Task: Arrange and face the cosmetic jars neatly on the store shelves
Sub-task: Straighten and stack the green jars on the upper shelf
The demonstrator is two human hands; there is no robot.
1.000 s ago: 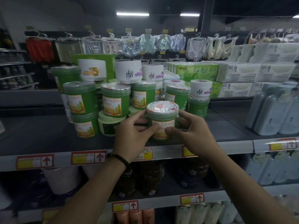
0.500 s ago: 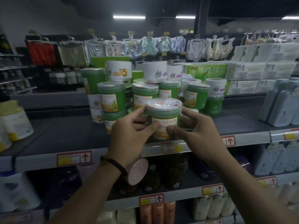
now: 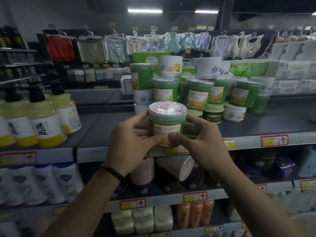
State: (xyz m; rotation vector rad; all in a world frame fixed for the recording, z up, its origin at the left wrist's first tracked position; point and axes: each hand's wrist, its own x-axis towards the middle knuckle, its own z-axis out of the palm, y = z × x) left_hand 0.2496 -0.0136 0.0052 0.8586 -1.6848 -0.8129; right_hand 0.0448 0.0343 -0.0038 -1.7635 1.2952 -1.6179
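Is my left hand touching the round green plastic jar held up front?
Touching. In the head view the left hand wraps the round green plastic jar, thumb on its label.

The aisle is dim. Fluorescent ceiling tubes (image 3: 145,10) at 12 o'clock light it, glinting off the film-wrapped lid of the green jar (image 3: 166,122). Lower shelves (image 3: 162,200) at 6 o'clock sink into shadow. Yellow bottles (image 3: 46,124) at 9 o'clock are blurred, and the frame edges bow.

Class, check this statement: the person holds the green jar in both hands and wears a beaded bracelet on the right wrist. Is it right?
No. The head view shows the beaded bracelet on the left wrist, not the right. The left hand and right hand do both hold the green jar.
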